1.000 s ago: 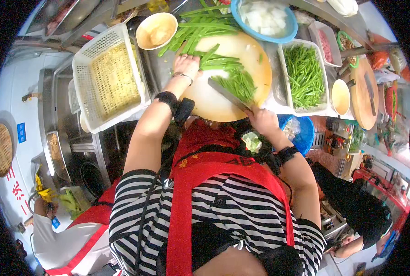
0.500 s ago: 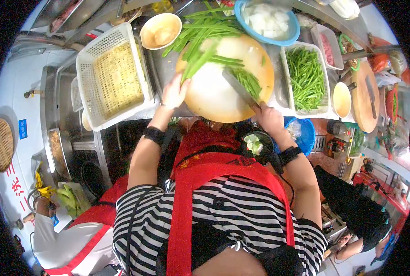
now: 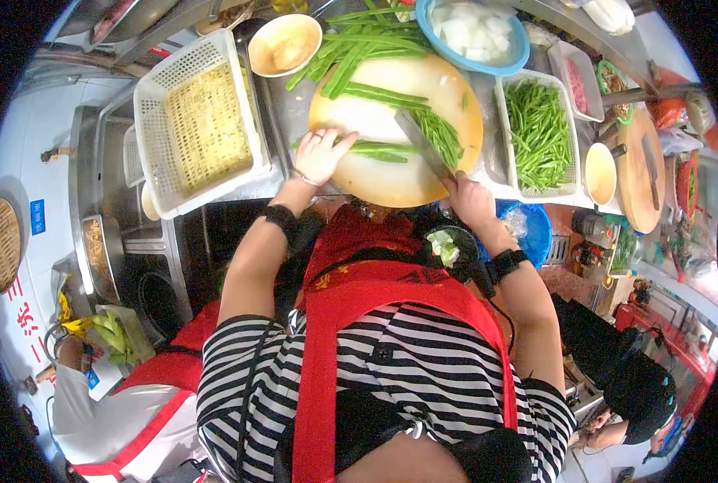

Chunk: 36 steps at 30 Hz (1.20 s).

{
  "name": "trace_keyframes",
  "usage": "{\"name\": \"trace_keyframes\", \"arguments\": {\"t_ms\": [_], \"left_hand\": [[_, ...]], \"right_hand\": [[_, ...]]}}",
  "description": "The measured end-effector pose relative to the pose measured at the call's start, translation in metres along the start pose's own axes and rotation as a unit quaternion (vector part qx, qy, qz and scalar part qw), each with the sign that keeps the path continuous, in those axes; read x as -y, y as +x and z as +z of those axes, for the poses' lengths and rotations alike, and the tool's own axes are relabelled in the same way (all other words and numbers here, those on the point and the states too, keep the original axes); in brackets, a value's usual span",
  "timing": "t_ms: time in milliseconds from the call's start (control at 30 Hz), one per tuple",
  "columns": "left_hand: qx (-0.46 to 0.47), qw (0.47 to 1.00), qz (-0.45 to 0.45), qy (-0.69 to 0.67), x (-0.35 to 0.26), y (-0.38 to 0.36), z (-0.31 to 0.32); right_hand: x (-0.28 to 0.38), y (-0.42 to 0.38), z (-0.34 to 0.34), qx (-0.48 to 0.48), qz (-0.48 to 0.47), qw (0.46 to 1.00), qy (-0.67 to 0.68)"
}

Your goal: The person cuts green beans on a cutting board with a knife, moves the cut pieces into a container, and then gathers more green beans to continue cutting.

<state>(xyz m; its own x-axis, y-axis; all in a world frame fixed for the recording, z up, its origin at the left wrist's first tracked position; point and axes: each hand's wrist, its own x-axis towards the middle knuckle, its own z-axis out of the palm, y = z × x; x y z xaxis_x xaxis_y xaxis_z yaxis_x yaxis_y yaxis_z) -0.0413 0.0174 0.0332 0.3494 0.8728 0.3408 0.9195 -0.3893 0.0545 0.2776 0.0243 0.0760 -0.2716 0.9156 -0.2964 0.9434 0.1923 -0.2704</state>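
Observation:
On the round cutting board [image 3: 367, 181], my left hand [image 3: 325, 154] is closed over a few long green beans [image 3: 387, 150], which lie sideways and point right. My right hand [image 3: 470, 200] grips a kitchen knife [image 3: 425, 146] by its handle at the board's right edge. The blade slants up and left, beside a heap of cut green strips [image 3: 443, 137]. More whole beans [image 3: 387, 96] lie across the upper part of the board. Behind it is a larger pile of long beans [image 3: 367, 44].
A white basket [image 3: 510, 121] of cut green strips stands right of the board. Behind sits a blue bowl [image 3: 524, 56] of white pieces. To the left are a white perforated basket [image 3: 154, 121] and a bowl [image 3: 264, 48]. Co-workers [image 3: 134, 427] stand on both sides.
My left hand has brought a few beans from the upper left down onto the board and now lies over them. The knife and my right hand stay nearly in place.

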Motion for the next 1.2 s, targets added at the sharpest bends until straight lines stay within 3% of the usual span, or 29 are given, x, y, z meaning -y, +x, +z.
{"name": "trace_keyframes", "arguments": {"t_ms": [67, 200, 300, 367, 400, 467, 533, 667, 800, 867, 967, 1067, 1200], "left_hand": [[0.062, 0.998, 0.014, -0.002, 0.01, -0.004, 0.007], [0.061, 0.998, 0.002, -0.021, 0.01, -0.004, -0.006], [-0.014, 0.999, 0.009, -0.029, 0.006, 0.003, -0.009], [0.074, 0.996, -0.041, -0.041, 0.0, 0.01, -0.002], [0.074, 0.996, -0.043, -0.041, -0.005, 0.016, 0.0], [0.163, 0.984, -0.01, -0.078, -0.011, 0.027, 0.003], [0.145, 0.985, 0.001, -0.089, -0.008, 0.029, 0.008], [0.101, 0.987, 0.074, -0.104, 0.003, 0.023, 0.02], [0.099, 0.986, 0.079, -0.111, 0.003, 0.024, 0.019], [0.037, 0.996, 0.057, -0.066, 0.0, 0.026, 0.015], [0.022, 0.997, 0.049, -0.049, 0.0, 0.027, 0.023], [0.017, 0.994, 0.061, -0.088, 0.001, 0.02, 0.025], [-0.024, 0.992, 0.077, -0.098, 0.003, 0.014, 0.024]], "right_hand": [[-0.003, 0.001, 0.002, -0.012, -0.007, 1.0, -0.007], [-0.005, 0.0, 0.009, -0.009, -0.018, 1.0, -0.023], [-0.003, 0.0, 0.009, -0.02, -0.007, 1.0, -0.018], [-0.004, -0.002, 0.01, -0.022, -0.008, 1.0, -0.017], [-0.003, -0.002, 0.009, -0.025, -0.01, 0.999, -0.022], [-0.004, 0.0, 0.011, -0.029, -0.014, 0.999, -0.029], [-0.008, 0.0, 0.014, -0.03, -0.051, 0.998, -0.035], [-0.003, -0.003, 0.011, -0.047, -0.024, 0.998, -0.022], [-0.002, -0.002, 0.009, -0.043, -0.027, 0.998, -0.032], [-0.002, -0.002, 0.007, -0.043, -0.03, 0.998, -0.028], [0.0, -0.003, 0.007, -0.031, -0.023, 0.999, -0.033], [-0.005, -0.001, 0.011, -0.056, -0.03, 0.997, -0.033], [0.001, -0.002, 0.005, -0.005, -0.009, 0.999, -0.031]]}}
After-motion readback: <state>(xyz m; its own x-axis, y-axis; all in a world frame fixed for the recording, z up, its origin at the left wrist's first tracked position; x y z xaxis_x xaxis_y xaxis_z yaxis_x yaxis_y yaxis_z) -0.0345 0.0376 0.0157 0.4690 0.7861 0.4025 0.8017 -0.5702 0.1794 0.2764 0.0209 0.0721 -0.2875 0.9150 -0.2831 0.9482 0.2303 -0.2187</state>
